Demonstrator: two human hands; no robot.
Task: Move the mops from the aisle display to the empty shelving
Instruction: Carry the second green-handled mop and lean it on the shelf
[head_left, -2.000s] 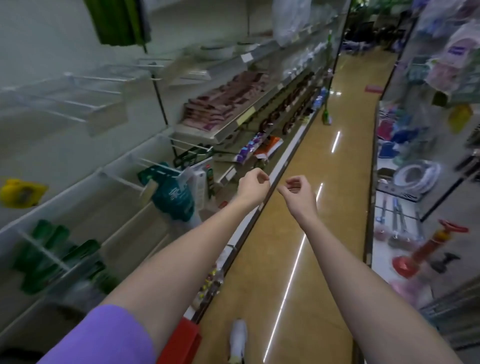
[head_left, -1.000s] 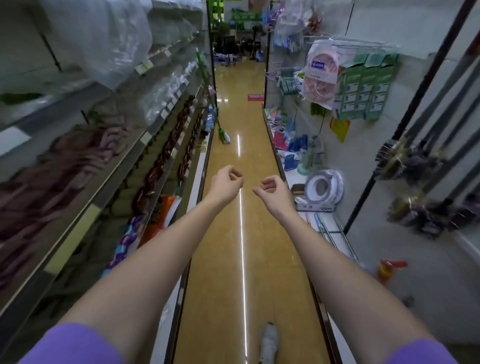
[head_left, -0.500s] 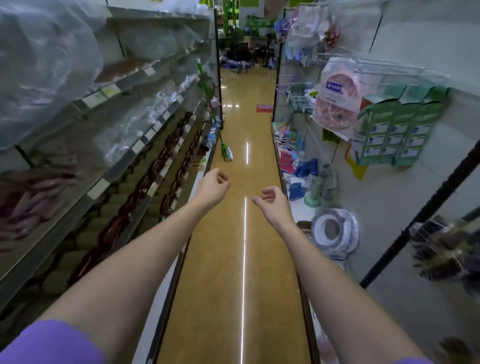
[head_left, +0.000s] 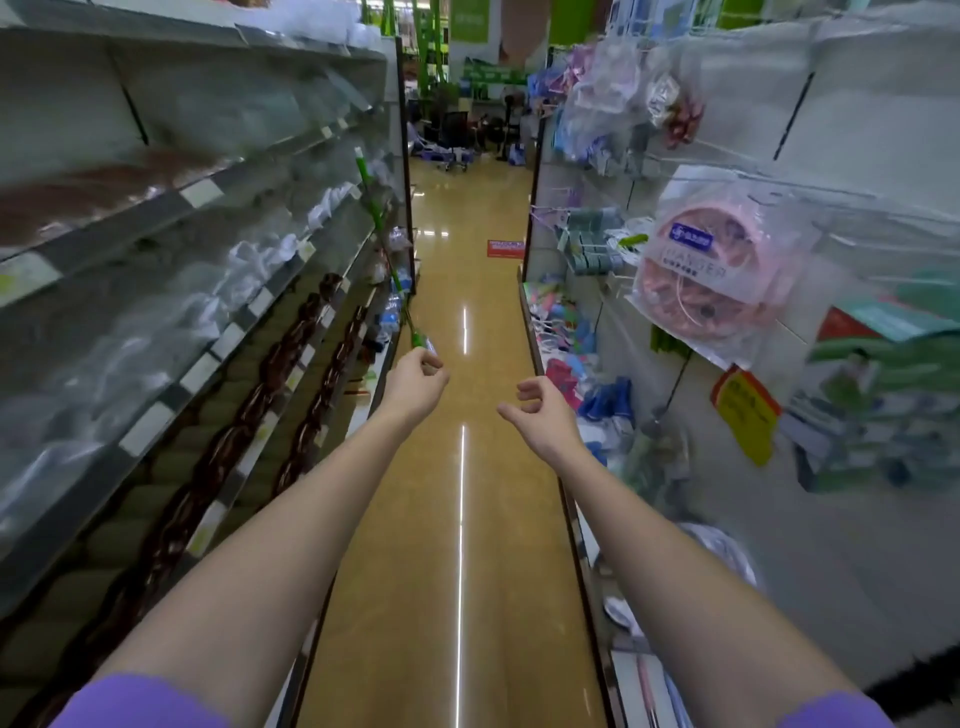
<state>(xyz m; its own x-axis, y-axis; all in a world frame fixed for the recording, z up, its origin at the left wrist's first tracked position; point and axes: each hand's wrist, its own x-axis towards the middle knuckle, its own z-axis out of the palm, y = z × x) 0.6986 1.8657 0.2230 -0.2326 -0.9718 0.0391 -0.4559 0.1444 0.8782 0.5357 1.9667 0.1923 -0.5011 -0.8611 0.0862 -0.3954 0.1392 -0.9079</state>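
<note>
**Green mop down the aisle, both hands out front holding nothing**

So the mop (head_left: 382, 244) here is a long thin green-handled thing, leaning tilted against the front edge of the left shelving (head_left: 208, 192), a good way down the aisle. The handle top is bright green with a paler cap, and it runs down at a slant to a green foot near the floor (head_left: 462, 519), right by the bottom edge of that shelving. The head end is small and partly covered by the left hand in this view, so I can't really tell what the mop head looks like.

Left hand (head_left: 415, 384) is stretched out ahead, fingers (head_left: 428, 364) curled in loosely with the thumb tip close to the fingertips, nothing between them. It overlaps the mop's lower end in the picture, but it's well nearer the camera and not touching it.

Right hand (head_left: 540, 410) is the same deal: arm straight out, thumb poking toward the left, fingers loosely curled above it, small gap, nothing held. Purple sleeves show at both bottom corners.

Left shelving carries clear plastic bagged stuff on the upper levels and rows of dark brown items lower down. The right-hand rack (head_left: 727, 156) has hanging packs, including a pink round hanger (head_left: 711, 270) in a clear bag and green boxes (head_left: 883, 395) toward the right edge. A red floor sticker (head_left: 505, 248) sits further down the aisle.
</note>
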